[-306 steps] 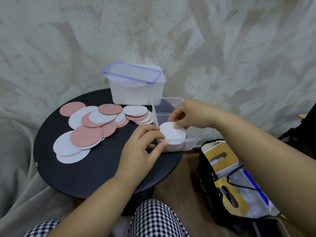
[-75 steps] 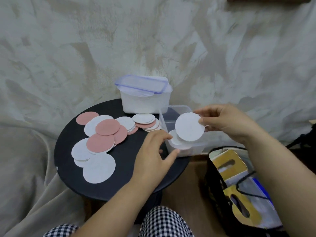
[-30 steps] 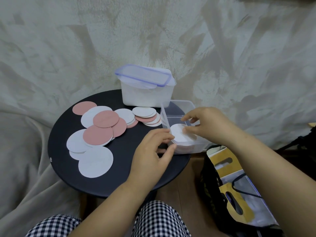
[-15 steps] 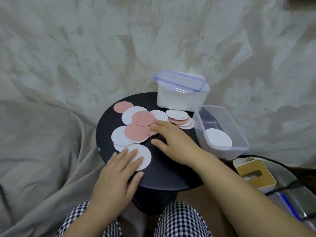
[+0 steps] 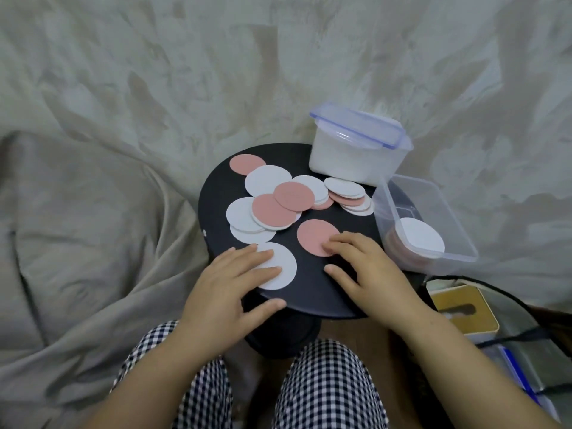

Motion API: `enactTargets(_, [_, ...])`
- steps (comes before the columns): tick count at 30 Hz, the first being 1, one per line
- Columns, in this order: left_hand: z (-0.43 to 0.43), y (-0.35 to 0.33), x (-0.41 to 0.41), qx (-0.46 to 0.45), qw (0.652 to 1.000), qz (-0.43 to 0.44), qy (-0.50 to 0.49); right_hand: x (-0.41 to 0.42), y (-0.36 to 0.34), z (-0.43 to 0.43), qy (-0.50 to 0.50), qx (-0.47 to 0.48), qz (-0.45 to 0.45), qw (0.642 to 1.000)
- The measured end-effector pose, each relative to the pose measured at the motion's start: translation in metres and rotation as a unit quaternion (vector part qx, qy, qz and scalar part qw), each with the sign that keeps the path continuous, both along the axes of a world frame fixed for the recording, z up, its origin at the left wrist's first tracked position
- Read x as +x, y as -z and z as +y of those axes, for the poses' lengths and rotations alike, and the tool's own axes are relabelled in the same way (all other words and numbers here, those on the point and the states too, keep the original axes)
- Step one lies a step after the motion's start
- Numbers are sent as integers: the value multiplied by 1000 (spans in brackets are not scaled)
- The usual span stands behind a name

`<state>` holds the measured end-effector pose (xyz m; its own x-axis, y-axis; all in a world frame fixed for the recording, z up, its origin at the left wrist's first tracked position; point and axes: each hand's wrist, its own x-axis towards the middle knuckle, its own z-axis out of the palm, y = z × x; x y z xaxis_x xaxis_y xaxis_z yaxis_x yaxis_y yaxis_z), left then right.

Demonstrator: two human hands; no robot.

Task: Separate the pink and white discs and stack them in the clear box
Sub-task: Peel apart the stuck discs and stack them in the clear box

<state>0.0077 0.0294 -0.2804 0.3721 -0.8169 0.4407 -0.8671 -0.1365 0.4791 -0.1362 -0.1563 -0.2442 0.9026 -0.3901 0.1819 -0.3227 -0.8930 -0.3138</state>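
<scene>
Evidently each flat, open hand isolates one disc: just left of the clear box (image 5: 414, 196) the right hand (image 5: 368, 267) presses a pink disc (image 5: 314, 235), and farther left the left hand (image 5: 229, 286) presses a white disc (image 5: 280, 270), probably to drag both clear of the mixed pile (image 5: 278, 199) for sorting.

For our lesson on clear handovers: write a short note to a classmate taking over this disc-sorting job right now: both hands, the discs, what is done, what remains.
Left hand: open, fingers flat on a single white disc at the front of the black table.
Right hand: open, fingertips on a single pink disc.
Clear box: holds a stack with a white top, pink edges beneath.
Done: that stack.
Left: both touched discs and the mixed pile on the table.
</scene>
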Motion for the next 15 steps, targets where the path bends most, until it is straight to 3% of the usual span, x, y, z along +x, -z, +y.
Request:
enactTargets(8, [4,1,11,-5,999,30,38,-14,9,18,-68,43,31,996])
enactTargets(15, [10,-24,-4,-127,972,196,-39,-34,13,29,-97,50,-160,981])
